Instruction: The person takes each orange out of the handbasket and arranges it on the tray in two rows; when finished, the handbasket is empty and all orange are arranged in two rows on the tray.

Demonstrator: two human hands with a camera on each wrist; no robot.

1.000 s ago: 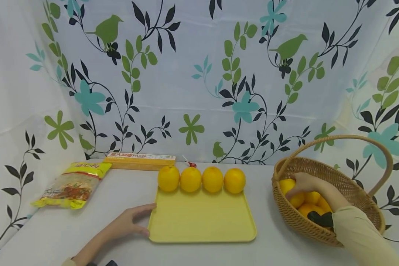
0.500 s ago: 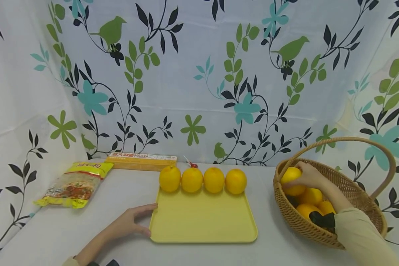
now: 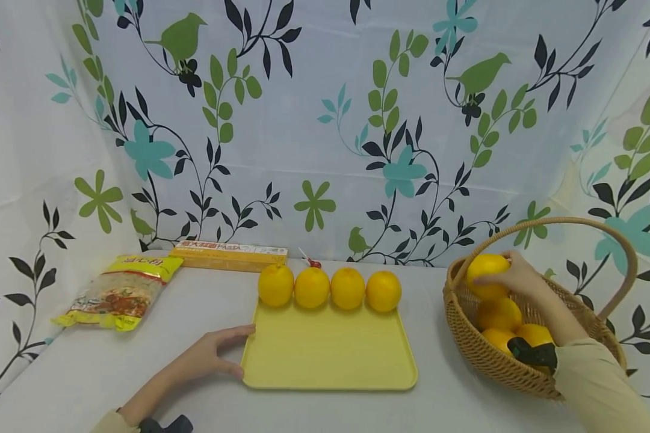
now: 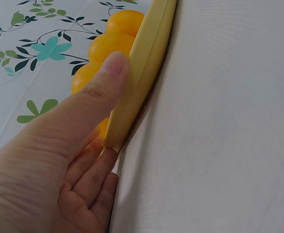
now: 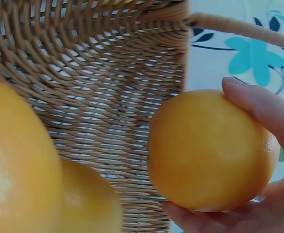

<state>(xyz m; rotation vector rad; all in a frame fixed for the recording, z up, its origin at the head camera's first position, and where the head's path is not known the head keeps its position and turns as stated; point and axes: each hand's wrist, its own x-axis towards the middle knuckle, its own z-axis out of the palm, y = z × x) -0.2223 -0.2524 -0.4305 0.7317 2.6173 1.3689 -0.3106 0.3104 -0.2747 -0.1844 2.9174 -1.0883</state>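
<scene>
In the head view my right hand (image 3: 526,281) grips an orange (image 3: 487,273) at the basket's left rim, above the other oranges (image 3: 499,314) inside. The right wrist view shows thumb and fingers on opposite sides of this orange (image 5: 210,150). The wicker basket (image 3: 479,355) stands at the right. My left hand (image 3: 208,356) rests at the left edge of a yellow tray (image 3: 330,355), fingers and thumb spread along it. Seen from the left wrist, the thumb lies over the tray's rim (image 4: 141,68). Several oranges (image 3: 348,288) stand in a row along the tray's far edge.
A yellow food packet (image 3: 121,293) lies at the back left, beside a long orange pasta box (image 3: 227,257). A small red object (image 3: 314,263) sits behind the row. The basket's arched handle (image 3: 563,221) rises over it. A patterned cloth (image 3: 325,150) hangs behind the table.
My right hand has lifted an orange from the pile up to the basket's rim, uncovering oranges below. My left hand has stayed at the tray's edge.
</scene>
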